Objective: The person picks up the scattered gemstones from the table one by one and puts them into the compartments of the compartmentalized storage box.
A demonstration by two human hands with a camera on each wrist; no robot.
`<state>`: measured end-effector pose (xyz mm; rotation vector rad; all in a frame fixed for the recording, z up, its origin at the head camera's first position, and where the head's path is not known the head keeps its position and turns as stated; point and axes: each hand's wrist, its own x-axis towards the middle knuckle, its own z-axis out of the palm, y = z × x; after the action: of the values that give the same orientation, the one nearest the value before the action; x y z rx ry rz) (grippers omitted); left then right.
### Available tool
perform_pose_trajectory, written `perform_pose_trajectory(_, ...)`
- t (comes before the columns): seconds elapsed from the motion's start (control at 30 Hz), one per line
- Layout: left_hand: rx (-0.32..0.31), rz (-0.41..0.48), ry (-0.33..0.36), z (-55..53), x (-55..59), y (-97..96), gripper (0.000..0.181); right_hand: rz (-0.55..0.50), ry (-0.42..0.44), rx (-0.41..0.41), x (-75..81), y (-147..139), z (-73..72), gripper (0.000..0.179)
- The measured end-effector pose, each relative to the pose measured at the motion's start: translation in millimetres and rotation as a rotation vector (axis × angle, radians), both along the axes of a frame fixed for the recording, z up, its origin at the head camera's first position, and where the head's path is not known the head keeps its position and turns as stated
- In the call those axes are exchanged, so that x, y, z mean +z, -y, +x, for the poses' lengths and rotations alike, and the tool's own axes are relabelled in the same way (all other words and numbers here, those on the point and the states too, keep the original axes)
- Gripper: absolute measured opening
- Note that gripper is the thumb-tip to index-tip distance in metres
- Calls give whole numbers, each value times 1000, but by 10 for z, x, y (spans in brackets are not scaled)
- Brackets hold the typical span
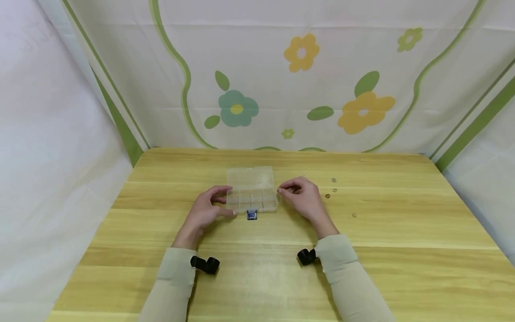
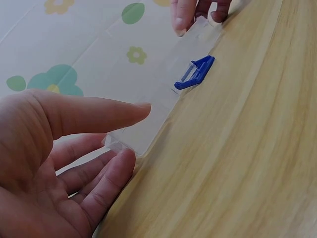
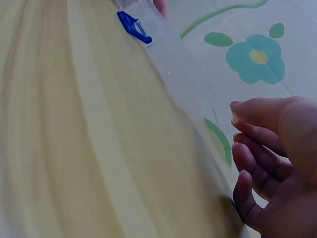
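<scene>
A clear plastic compartment box (image 1: 244,206) lies on the table with its lid (image 1: 250,178) raised at the back. A blue latch (image 2: 198,72) hangs from its front. My left hand (image 1: 205,210) grips the box's left end, thumb along the front side and fingers at the end. Just off the right end, my right hand (image 1: 301,197) has its thumb and forefinger pinched together. Between those fingertips the right wrist view shows a tiny pale piece (image 3: 235,119), its kind too small to tell. Its other fingers are loosely curled.
Several tiny round pieces lie right of the right hand, among them a brown one (image 1: 327,196) and a pale one (image 1: 354,215). The wooden table (image 1: 257,277) meets a flower-printed cloth (image 1: 273,80) at the back. White cloth hangs at both sides.
</scene>
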<state>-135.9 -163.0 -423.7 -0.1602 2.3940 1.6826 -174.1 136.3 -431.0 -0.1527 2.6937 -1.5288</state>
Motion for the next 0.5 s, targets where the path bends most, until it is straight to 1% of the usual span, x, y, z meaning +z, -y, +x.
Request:
perform_pose_trajectory(0.17,4,3,2,10,2,-1,75,-42,7,11,8,102,-6,14)
perform_pose_trajectory(0.33,2,2,-1,14,-7,-5,75,-51,12,37,-7,154,4,12)
perform_pose_trajectory(0.5,-1,-1,-5,15,-3,-1,74,-45,-1,37,-15,170,6,11)
